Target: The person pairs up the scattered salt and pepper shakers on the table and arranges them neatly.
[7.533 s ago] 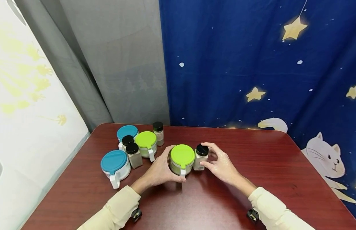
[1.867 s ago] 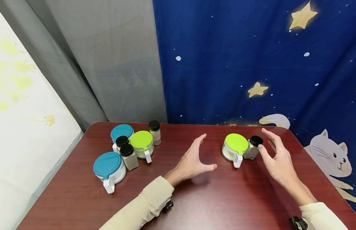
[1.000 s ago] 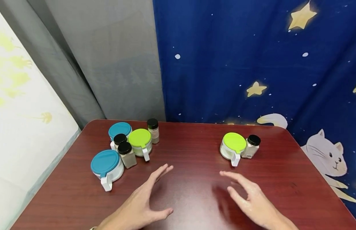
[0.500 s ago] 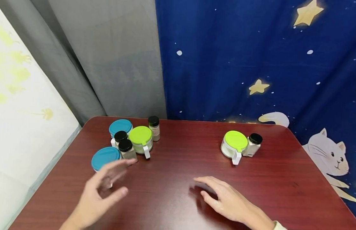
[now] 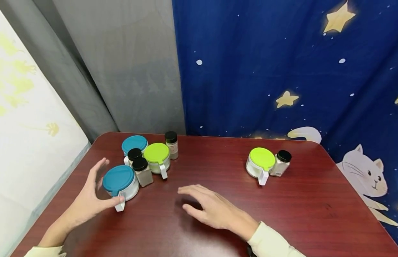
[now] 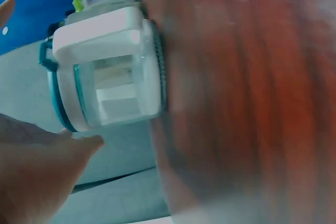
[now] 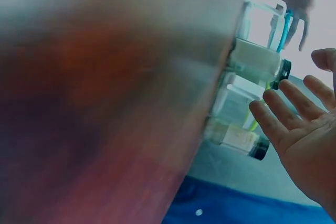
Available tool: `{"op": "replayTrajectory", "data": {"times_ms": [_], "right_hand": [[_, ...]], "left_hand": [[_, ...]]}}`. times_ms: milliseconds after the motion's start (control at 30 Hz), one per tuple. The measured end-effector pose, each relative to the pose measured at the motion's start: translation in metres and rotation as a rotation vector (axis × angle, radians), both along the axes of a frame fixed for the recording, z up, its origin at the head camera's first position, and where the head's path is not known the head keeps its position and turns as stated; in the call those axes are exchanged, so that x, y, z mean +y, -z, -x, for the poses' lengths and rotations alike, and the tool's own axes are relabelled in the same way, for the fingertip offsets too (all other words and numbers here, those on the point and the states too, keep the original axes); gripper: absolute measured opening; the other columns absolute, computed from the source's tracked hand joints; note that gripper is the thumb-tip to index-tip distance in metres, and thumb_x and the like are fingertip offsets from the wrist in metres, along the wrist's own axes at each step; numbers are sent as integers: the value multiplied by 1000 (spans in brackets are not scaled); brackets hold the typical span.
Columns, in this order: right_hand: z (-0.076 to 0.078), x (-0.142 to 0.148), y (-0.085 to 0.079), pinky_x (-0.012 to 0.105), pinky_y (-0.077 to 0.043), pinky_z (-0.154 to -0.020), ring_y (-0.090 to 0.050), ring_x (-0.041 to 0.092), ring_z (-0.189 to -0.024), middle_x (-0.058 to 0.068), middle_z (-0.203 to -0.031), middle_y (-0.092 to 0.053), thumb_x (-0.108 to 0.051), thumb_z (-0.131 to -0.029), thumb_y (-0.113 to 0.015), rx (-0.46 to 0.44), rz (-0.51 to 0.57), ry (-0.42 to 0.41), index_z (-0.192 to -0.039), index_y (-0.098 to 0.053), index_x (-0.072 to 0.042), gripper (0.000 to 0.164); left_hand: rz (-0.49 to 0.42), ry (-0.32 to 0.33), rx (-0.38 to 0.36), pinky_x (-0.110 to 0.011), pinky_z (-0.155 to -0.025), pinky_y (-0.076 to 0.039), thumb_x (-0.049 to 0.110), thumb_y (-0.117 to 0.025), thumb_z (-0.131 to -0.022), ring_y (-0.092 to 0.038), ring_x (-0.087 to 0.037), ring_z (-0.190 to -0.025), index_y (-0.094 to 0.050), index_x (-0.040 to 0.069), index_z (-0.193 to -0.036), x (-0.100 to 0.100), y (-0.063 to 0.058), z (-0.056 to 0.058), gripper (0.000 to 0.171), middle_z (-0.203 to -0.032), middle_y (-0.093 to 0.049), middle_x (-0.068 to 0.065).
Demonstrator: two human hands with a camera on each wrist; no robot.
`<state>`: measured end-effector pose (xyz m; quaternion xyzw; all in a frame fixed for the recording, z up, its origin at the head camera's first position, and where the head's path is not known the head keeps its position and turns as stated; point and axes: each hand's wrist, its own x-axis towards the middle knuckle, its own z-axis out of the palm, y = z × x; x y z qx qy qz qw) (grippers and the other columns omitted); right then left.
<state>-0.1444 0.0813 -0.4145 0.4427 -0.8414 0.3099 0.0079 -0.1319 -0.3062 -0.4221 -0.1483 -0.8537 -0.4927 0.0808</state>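
My left hand [image 5: 89,200] is spread around the left side of the front blue-lidded seasoning jar [image 5: 130,189], its thumb near the white handle; whether it touches the jar I cannot tell. The left wrist view shows the clear jar body [image 6: 118,85] with fingers beside its lid. My right hand [image 5: 215,210] hovers over the table with fingers extended, holding nothing. Beside the blue-lidded jar stands a black-capped square shaker [image 5: 144,176], with another black-capped shaker [image 5: 135,154] behind it. A green-lidded jar [image 5: 157,153] stands to their right.
A second blue-lidded jar [image 5: 134,143] and a slim black-capped spice bottle [image 5: 171,145] stand near the back left edge. Farther right, another green-lidded jar [image 5: 261,160] stands against a black-capped shaker [image 5: 281,164]. Curtains hang behind the reddish-brown table [image 5: 314,207].
Earlier both hands were at a green-lidded jar and a shaker, which now stand at the right. Since then the left hand has moved to the front blue-lidded jar; the right hand has come left.
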Motion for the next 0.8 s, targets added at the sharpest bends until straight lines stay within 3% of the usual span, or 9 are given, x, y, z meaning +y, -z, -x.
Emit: {"op": "replayTrajectory", "data": {"times_ms": [133,300,533,667,800], "right_hand": [[19,-24,-6,31,-36,-111,-40,7,-138,-5,-149,-50,-31,-106,-56,42,-2,11,-146,-53,-15,44],[43,-62,-8,31,-34,-113,-28,13,-147,0,-160,-36,-25,-103,-58,67,-13,68,-154,-45,-16,53],[63,-108,-7,34,-17,-120,-23,26,-150,4,-165,-26,-21,-100,-62,346,-206,79,-160,-32,-15,67],[67,-119,-3,34,-18,-120,-30,26,-147,4,-164,-30,-18,-100,-61,446,-273,72,-160,-31,-12,68],[69,-120,4,35,-26,-117,-35,25,-143,3,-161,-34,-15,-99,-58,489,-319,95,-161,-29,-15,68]], "left_hand": [[119,-31,-39,-8,-90,-36,14,-92,-75,-35,-24,-130,-11,29,-163,-1,6,0,120,-154,-30,-15],[191,-45,-17,-10,-86,-37,18,-95,-73,-38,-10,-121,-27,20,-160,-8,10,-1,110,-151,-33,-16],[189,5,-56,-8,-88,-37,15,-94,-73,-39,2,-118,-24,24,-161,-17,14,-8,113,-152,-31,-15],[160,26,-72,-7,-90,-35,15,-93,-75,-38,3,-121,-23,25,-161,-11,15,-9,112,-153,-30,-15],[167,36,-79,-7,-91,-33,21,-94,-75,-37,-6,-125,-23,26,-161,-3,16,-9,111,-153,-28,-12]]}}
